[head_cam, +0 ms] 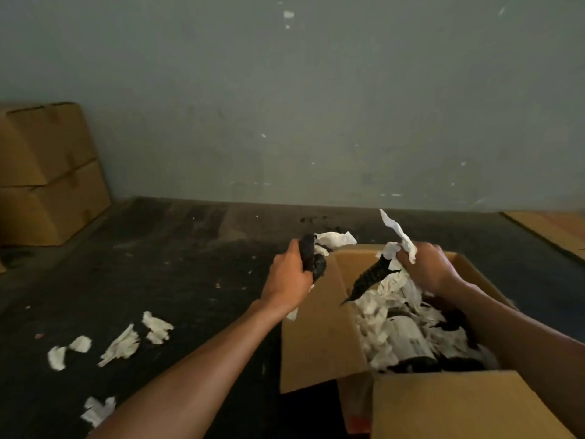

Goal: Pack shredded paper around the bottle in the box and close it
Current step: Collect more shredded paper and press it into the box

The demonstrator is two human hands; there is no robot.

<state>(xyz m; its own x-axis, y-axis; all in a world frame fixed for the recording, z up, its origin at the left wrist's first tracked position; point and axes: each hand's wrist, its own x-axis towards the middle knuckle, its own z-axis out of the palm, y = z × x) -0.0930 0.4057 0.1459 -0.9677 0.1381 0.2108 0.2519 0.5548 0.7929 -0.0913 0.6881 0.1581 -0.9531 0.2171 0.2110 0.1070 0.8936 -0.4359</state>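
An open cardboard box point(319, 337) stands on the dark floor at the lower right, its flaps up. Inside lies a bottle point(408, 340) with a pale label and a dark cap end, half buried in white and black paper scraps point(376, 307). My left hand point(289, 277) hovers over the box's far left corner, closed on a wad of black and white paper point(311, 251). My right hand point(427, 267) is above the box's far side, gripping white paper strips point(400, 237) with a black strip hanging down into the box.
Torn white paper pieces point(122, 345) lie scattered on the floor to the left. Two stacked cardboard boxes point(47, 172) stand against the wall at far left. A flat cardboard sheet point(554, 229) lies at far right. A grey wall rises behind.
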